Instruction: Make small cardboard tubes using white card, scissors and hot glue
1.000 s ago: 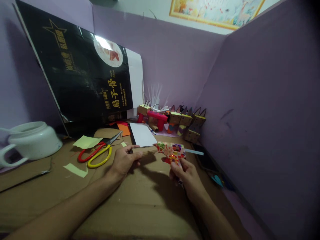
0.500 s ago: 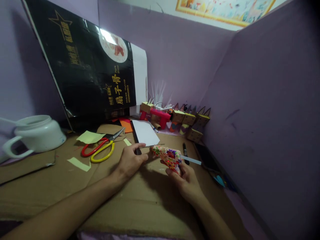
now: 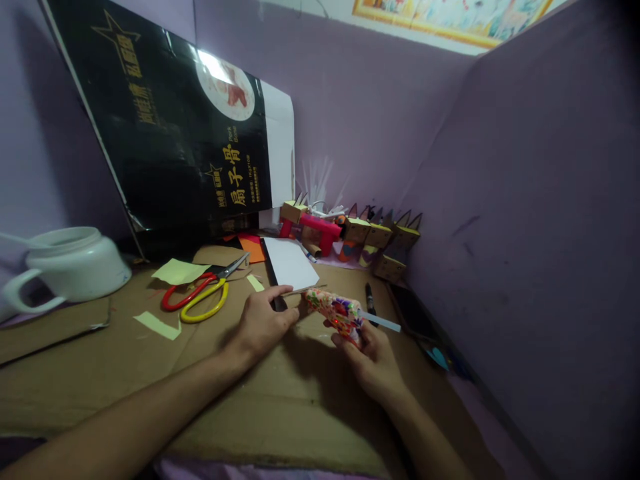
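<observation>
Purple walls point(image 3: 525, 233) close in the far side and the right, around a cardboard-covered table point(image 3: 250, 413). On the far left leans a tall black printed board point(image 3: 175, 133), with a white pot point(image 3: 80, 273) standing below it at the left. A white sheet point(image 3: 290, 263) lies at the far middle, and a dark flat slab point(image 3: 415, 313) at the right. The right hand point(image 3: 373, 353) has its fingers wrapped round the handle of a flower-patterned glue gun point(image 3: 333, 310) — held just above the table, right of the middle, its nozzle pointing left toward the left hand point(image 3: 263, 320). The left hand's forefinger and thumb stand apart, near the nozzle, beside something dark and thin; I cannot tell whether they grip it. Farther left lie the scissors point(image 3: 220, 285), one handle red and one yellow, partly under a pale yellow paper point(image 3: 180, 271). Behind the gun there is a black marker point(image 3: 370, 299); smaller yet are the pale glue stick point(image 3: 384, 322) jutting from the gun's back end — and a tiny red light point(image 3: 337, 321) on its side.
</observation>
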Demonstrator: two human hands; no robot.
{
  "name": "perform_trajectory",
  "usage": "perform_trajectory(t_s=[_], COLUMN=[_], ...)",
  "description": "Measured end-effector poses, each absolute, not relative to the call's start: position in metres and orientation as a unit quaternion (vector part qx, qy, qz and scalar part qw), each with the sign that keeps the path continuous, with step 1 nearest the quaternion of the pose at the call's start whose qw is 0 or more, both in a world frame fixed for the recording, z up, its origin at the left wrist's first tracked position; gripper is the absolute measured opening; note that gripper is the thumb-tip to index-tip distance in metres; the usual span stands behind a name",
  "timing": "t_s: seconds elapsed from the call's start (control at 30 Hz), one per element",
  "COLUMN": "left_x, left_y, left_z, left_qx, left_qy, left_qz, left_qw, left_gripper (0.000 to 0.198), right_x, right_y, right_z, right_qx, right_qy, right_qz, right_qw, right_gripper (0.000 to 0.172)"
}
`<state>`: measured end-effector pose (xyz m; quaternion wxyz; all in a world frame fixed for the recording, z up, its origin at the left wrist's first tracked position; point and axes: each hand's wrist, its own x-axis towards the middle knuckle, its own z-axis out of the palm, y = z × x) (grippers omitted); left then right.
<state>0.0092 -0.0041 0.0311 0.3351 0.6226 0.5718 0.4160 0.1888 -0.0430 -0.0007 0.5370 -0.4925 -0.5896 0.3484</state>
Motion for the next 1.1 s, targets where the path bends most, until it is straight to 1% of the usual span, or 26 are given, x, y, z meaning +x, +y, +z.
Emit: perform_trajectory(t_s=[0.67,1.0,1.1], left_x=[0.0082,0.0086,0.0084], left_y=[-0.0035,-0.0032,-0.0027], left_z=[0.0302,0.0301,0.0300], left_qx=[0.623,0.613,0.604], left_qy=[0.559,0.560,0.556], left_qz=[0.417,0.419,0.427], left_qw=[0.356,0.367,0.379], left_gripper=[0.052,0.052,0.051], right_x=[0.1944,0.1951,0.1966], right_y=[-0.0403,-0.0378,-0.0378], right_z=[0.0025,-0.0006,0.0020], right_qx=[-0.528,-0.541,-0.543], right_qy=[-0.596,-0.582,-0.566], right_qz=[0.300,0.295,0.293], right_qw=[0.526,0.532,0.547], right_gripper=[0.018,0.022,0.024])
